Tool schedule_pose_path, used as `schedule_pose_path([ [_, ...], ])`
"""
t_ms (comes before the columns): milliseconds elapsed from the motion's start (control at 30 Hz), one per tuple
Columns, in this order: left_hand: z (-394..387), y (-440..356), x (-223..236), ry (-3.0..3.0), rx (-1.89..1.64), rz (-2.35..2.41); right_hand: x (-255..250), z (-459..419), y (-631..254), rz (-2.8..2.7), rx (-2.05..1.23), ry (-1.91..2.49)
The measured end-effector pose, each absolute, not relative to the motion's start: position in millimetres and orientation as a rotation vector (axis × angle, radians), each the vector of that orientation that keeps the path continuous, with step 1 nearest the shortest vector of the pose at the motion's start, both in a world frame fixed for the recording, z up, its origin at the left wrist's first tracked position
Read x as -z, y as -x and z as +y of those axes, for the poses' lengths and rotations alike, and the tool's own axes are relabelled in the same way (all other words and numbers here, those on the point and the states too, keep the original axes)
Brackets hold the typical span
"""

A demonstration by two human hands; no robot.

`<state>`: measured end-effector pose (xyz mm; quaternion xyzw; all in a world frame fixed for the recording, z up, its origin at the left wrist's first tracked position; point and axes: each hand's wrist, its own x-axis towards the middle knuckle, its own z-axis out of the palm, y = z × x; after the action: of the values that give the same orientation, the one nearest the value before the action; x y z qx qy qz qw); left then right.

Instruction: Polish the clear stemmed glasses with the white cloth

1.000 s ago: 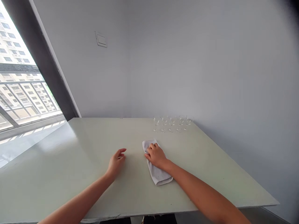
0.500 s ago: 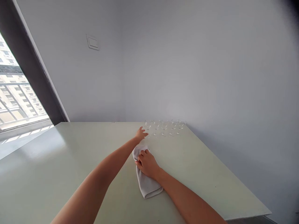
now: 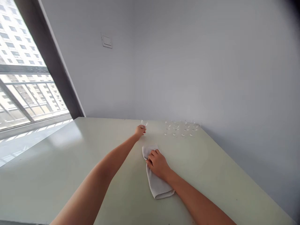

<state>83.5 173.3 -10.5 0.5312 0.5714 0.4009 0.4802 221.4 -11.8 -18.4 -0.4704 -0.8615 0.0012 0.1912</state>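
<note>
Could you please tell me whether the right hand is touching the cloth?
Touching: the head view shows the right hand resting on the cloth, partly covering it.

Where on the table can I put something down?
The table has wide bare patches: left of the left arm, and right of the right arm. A smaller gap lies between the glass in the left hand and the other glasses. It's crowded among those, and the right hand and cloth take up the middle.
</note>
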Motion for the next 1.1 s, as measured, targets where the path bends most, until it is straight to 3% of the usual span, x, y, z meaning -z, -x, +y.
schedule_pose_path([
  [300,138,127,-6,-1.059,-1.283,1.704,22,-13,-219,-2.391,0.014,1.286],
  [500,120,191,-10,-0.927,-1.41,1.783,27,-12,-219,-2.375,0.016,1.278],
  [900,107,149,-14,-0.71,-1.652,2.017,26,-12,-219,-2.363,0.014,1.289],
  [1100,114,44,-12,-0.984,-1.623,1.826,22,-10,-218,-2.412,0.005,1.337],
])
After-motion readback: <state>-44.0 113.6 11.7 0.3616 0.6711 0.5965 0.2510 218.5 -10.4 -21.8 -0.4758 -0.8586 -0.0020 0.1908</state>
